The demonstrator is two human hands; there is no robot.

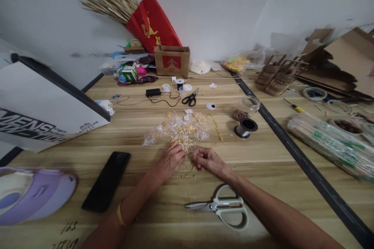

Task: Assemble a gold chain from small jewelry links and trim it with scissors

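A loose pile of small gold and silver beads and findings (184, 134) lies on the wooden table, partly on clear plastic bags. My left hand (172, 158) rests at the near edge of the pile, its fingers bent and pressed together. Close beside it, my right hand (209, 160) makes a pinch with thumb and forefinger. Whatever either hand holds is too small or hidden to name. A thin beaded chain (187, 177) lies just below and between both hands. Green-handled scissors (230, 205) lie near my right forearm.
A black phone (106, 181) and a lilac visor-like item (49, 192) are at left. A gold chain (216, 126), a wire spool (245, 127) and black scissors (190, 98) lie beyond the hands. Bagged wooden sticks (330, 140) are at right; a white box (52, 109) stands left.
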